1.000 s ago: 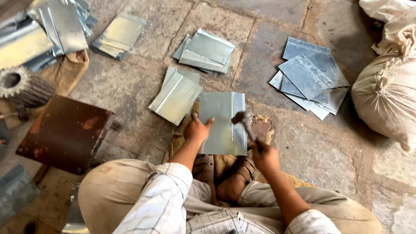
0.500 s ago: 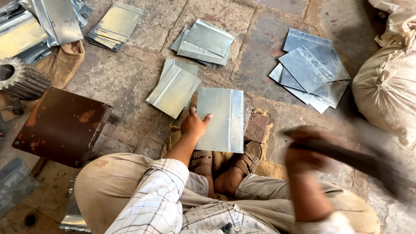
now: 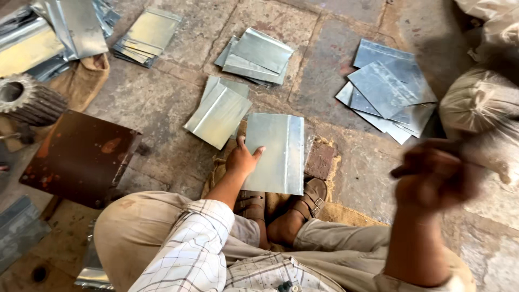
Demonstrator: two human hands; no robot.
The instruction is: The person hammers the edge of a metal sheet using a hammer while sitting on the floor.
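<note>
A worker sits cross-legged on a stone floor amid stacks of cut sheet metal. Far to the left of the left hand lie a toothed gear wheel [image 3: 24, 100] and a rusty brown plate [image 3: 75, 157], with a loose heap of shiny sheets [image 3: 59, 27] above them. Just up and left of that hand rests a small pile of folded sheets [image 3: 219, 111], and beyond it another stack [image 3: 257, 54]. The left hand [image 3: 243, 159] lies flat and open, fingers spread, on the near-left edge of a single metal sheet [image 3: 278, 151], seemingly pinning it steady on the sacking and block just ahead of the sandalled feet [image 3: 303, 203]. The right hand [image 3: 435, 178] is raised well to the right of the sheet, blurred by motion; it looks closed into a fist, though what it grips, if anything, cannot be made out. Beyond it fans a spread of flat grey sheets [image 3: 386, 89], and stuffed sacks [image 3: 484, 103] sit at its far right.
</note>
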